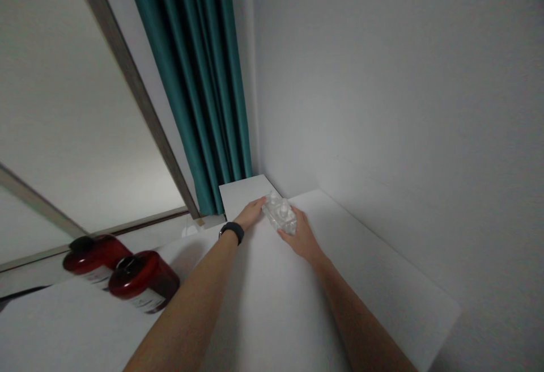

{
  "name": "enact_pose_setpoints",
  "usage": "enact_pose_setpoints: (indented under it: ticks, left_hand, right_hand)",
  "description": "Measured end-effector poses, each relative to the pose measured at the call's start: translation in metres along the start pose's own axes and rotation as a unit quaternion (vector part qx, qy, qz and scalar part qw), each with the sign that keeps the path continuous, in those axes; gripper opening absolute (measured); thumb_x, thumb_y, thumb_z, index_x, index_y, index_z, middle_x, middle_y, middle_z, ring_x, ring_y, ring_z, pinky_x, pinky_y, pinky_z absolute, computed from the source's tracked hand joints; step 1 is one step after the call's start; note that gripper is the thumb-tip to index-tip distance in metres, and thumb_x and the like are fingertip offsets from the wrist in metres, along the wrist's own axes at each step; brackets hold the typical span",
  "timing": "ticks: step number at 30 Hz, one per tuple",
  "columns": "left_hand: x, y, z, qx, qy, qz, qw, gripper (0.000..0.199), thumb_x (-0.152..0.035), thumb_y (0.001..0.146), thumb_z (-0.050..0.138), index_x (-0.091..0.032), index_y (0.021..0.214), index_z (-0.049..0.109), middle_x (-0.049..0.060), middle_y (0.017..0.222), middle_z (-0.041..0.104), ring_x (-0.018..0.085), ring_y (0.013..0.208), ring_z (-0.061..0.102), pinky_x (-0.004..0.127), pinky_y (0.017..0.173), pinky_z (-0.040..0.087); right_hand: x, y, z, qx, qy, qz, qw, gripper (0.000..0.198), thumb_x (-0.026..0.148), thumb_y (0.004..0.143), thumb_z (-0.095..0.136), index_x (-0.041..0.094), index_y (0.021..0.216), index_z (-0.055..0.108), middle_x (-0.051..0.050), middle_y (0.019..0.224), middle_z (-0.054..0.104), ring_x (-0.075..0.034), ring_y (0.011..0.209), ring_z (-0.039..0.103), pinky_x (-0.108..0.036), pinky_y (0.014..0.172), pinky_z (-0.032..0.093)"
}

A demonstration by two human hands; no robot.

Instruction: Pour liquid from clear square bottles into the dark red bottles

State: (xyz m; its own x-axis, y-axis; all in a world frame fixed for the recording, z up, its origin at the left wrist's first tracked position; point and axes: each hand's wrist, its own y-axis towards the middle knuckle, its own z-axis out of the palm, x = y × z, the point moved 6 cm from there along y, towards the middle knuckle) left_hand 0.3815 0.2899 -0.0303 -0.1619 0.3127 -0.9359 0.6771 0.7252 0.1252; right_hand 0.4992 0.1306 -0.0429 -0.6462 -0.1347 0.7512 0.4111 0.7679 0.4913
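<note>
Between my two hands is a clear, crinkled plastic package [280, 213], held just over the far part of the white table. My left hand [253, 213], with a dark watch on its wrist, grips the package's upper left edge. On the opposite side, my right hand [301, 235] has its thumb and fingers around the lower right edge. The plastic is shiny and see-through; whether anything is inside I cannot tell.
Two red bottles with white labels, a nearer one [147, 281] and a farther one [100, 258], stand on the white table [272, 315] at the left. A white panel [242, 190] adjoins its far end. Behind are a teal curtain [199, 77] and grey wall [382, 105].
</note>
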Motion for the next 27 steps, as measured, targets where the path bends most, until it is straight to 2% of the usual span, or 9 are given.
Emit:
enact_pose_setpoints:
  ticks: [12,15,20,27]
  left_hand:
    - [0.010,0.003,0.001,0.006,-0.033,-0.004,0.999,0.061,-0.061,0.095,0.040,-0.013,0.117,0.071,0.011,0.125,0.072,0.028,0.127,0.058,0.042,0.115,0.035]
    - [0.011,0.000,0.001,-0.014,-0.042,0.003,0.999,0.062,-0.058,0.098,0.032,-0.013,0.116,0.071,0.012,0.123,0.073,0.028,0.123,0.061,0.043,0.114,0.037]
    - [0.011,-0.013,-0.004,-0.058,-0.046,0.012,0.997,0.052,-0.046,0.100,0.031,-0.015,0.118,0.069,0.012,0.130,0.070,0.026,0.124,0.060,0.042,0.116,0.035]
    - [0.019,-0.038,-0.009,-0.107,-0.030,-0.028,0.993,0.053,-0.043,0.102,0.028,-0.012,0.124,0.064,0.017,0.137,0.064,0.027,0.128,0.059,0.046,0.117,0.035]
  right_hand:
    - [0.000,0.000,-0.001,-0.010,-0.025,-0.025,0.999,0.072,0.024,0.072,0.074,0.022,0.138,0.045,-0.013,0.130,0.059,-0.034,0.124,0.053,-0.053,0.106,0.044]
    - [-0.002,0.000,-0.001,-0.016,-0.037,-0.025,0.999,0.075,0.026,0.070,0.076,0.021,0.138,0.045,-0.014,0.129,0.059,-0.035,0.124,0.052,-0.054,0.105,0.044]
    - [-0.004,0.000,0.000,-0.027,-0.053,-0.030,0.998,0.077,0.030,0.070,0.077,0.022,0.139,0.044,-0.014,0.128,0.059,-0.035,0.123,0.053,-0.054,0.104,0.045]
    - [-0.005,0.001,-0.001,-0.044,-0.057,-0.038,0.997,0.074,0.032,0.070,0.076,0.022,0.137,0.045,-0.013,0.127,0.059,-0.035,0.121,0.053,-0.053,0.103,0.045]
